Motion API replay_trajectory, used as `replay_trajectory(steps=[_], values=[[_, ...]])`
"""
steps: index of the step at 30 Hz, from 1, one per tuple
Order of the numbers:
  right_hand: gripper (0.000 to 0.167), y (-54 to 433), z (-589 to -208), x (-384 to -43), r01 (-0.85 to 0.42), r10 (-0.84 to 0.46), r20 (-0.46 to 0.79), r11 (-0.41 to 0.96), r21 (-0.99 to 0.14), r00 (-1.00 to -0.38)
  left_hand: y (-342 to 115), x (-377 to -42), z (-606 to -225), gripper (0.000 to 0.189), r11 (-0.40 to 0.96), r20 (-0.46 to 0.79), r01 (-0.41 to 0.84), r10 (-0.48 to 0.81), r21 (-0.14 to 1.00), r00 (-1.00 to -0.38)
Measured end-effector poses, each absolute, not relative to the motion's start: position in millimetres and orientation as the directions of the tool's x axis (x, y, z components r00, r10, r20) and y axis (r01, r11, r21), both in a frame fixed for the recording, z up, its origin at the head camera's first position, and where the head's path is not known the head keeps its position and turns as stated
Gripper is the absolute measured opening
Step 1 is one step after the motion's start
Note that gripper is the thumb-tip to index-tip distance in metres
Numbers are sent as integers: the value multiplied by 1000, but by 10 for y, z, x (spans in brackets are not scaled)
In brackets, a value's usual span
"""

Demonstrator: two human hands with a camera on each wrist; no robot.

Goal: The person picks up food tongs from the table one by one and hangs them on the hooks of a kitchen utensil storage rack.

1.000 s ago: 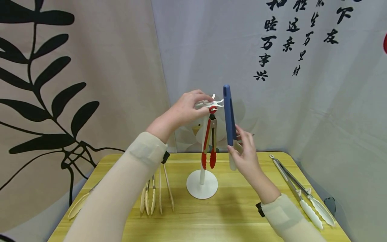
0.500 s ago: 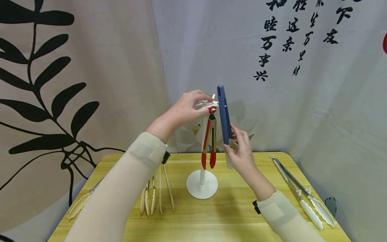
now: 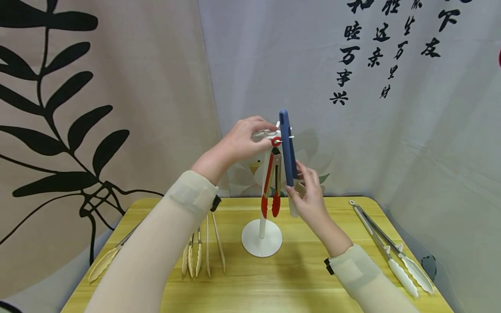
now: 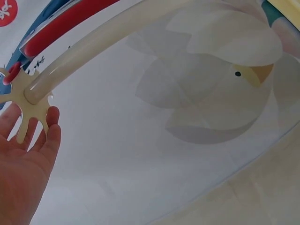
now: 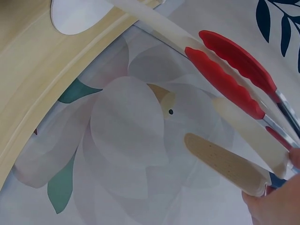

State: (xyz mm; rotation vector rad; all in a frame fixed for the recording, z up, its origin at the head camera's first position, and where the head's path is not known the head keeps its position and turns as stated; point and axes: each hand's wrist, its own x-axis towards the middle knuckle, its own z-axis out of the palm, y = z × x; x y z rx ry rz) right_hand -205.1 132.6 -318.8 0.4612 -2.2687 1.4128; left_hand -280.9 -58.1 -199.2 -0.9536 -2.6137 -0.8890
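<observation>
My left hand (image 3: 248,139) holds the many-hooked top of a white hanging stand (image 3: 261,243), thumb below and fingers above. In the left wrist view its fingertips lie among the hooks (image 4: 32,111). Red-handled tongs (image 3: 275,206) with red scalloped tips hang by a red ring from one hook. Right beside them, blue tongs (image 3: 287,152) stand upright, their pale tips downward. My right hand (image 3: 309,195) pinches them low on the handle. White hook tips show at the right side of their upper end. The right wrist view shows their two pale tips (image 5: 225,161).
On the wooden table (image 3: 250,289), several tongs with beige tips (image 3: 198,254) lie to the left, partly behind my left arm. Another beige-tipped pair (image 3: 103,264) lies at the far left. Long metal tongs with white tips (image 3: 403,269) lie along the right edge.
My right hand has brought the blue tongs leftward, up against the stand's hooks, whose tips now show on their right side. My left hand has kept its hold on the stand.
</observation>
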Motion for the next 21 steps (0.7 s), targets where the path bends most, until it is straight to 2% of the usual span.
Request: replay_trajectory(steps=[6,14,21], values=[[65,1334,-3241,-2078,-494,-61,521,428,-757,-851,-582,-2807,-1997,39,607,392,642,508,468,-767],[69,1451,-3560,-2333,-512,-70,533,409,-756,-843,-571,-2803,-1999,38,613,390,639,507,464,-769],[70,1481,-3649,-2355,-539,-95,549,389,-747,-830,-568,-2804,-1999,38,611,389,637,505,469,-771]])
